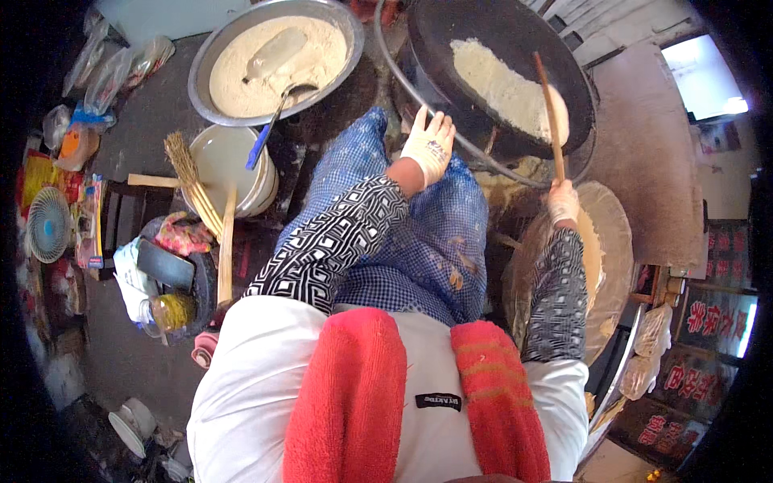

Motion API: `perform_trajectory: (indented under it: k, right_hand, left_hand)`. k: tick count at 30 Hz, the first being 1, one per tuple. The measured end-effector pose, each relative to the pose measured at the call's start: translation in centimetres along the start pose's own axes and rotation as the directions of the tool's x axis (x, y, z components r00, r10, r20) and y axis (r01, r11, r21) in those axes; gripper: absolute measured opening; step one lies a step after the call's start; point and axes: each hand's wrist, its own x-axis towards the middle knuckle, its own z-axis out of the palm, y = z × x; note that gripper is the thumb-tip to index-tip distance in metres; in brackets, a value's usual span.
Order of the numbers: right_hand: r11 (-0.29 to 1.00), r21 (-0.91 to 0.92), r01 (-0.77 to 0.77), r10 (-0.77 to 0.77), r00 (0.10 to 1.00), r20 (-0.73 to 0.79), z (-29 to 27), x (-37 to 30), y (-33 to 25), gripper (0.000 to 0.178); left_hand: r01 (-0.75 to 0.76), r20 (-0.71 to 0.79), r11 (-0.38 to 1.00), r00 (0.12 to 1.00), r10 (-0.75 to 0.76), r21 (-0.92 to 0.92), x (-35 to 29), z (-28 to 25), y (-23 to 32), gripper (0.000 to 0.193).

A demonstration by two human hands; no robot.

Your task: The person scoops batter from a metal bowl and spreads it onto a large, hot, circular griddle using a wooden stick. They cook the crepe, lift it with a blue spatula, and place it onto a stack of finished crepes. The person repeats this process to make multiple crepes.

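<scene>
My right hand (pixel 564 202), in a pale glove, grips the lower end of a long wooden spatula (pixel 549 113). The spatula's blade lies across the right end of a long patch of pale batter (pixel 491 80) on the round black griddle (pixel 451 20). My left hand (pixel 430 149), also gloved, is over my knees with its fingers stretched out and nothing in it. Its fingertips are at the metal hoop (pixel 393 60) around the griddle; whether they press on it I cannot tell.
A metal basin (pixel 197 76) of pale batter, with a clear scoop (pixel 274 53) and a ladle (pixel 276 125), stands left of the griddle. Below it is a white bucket (pixel 264 181) with a straw brush (pixel 187 165). Beside my right forearm is a round tray (pixel 620 249) of flat pancakes.
</scene>
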Motion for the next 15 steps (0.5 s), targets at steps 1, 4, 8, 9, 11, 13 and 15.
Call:
perform_trajectory:
  k: [1, 4, 8, 9, 11, 13, 15]
  right_hand:
    - [0.999, 0.006, 0.033, -0.033, 0.999, -0.006, -0.4, 0.2, -0.8, 0.038]
    - [0.996, -0.014, 0.085, -0.084, 0.996, 0.038, -1.5, -1.9, -3.8, 0.036]
    - [1.0, 0.026, 0.014, -0.015, 1.0, 0.02, 1.7, -0.7, 3.0, 0.041]
    - [1.0, -0.026, -0.013, 0.013, 1.0, -0.009, 1.1, -0.5, 1.8, 0.041]
    - [0.999, 0.021, 0.033, -0.033, 0.999, -0.013, -0.5, -0.1, -1.2, 0.038]
    - [0.996, 0.026, 0.086, -0.087, 0.996, 0.017, -0.6, -1.0, -2.4, 0.036]
    - [0.994, -0.1, 0.053, -0.045, 0.995, 0.086, -0.1, -2.8, -2.9, 0.032]
  left_hand:
    - [-0.005, 0.006, 0.999, 1.0, 0.005, 0.046, -0.2, -0.4, -0.3, 0.052]
    - [0.002, 0.017, 0.998, 1.0, -0.003, 0.06, -0.4, -0.6, -1.9, 0.049]
    - [-0.007, 0.007, 0.998, 1.0, 0.007, 0.067, 0.7, -1.4, -2.6, 0.049]
    - [0.006, 0.023, 0.997, 1.0, -0.008, 0.072, 0.5, -1.3, -3.2, 0.051]
    - [0.036, 0.056, 0.994, 0.998, -0.042, 0.103, 0.5, -0.8, -4.5, 0.055]
    - [0.058, 0.079, 0.993, 0.995, -0.067, 0.106, 0.6, -1.1, -5.1, 0.053]
    - [0.055, 0.176, 0.99, 0.981, -0.077, 0.126, 1.8, -2.8, -5.5, 0.051]
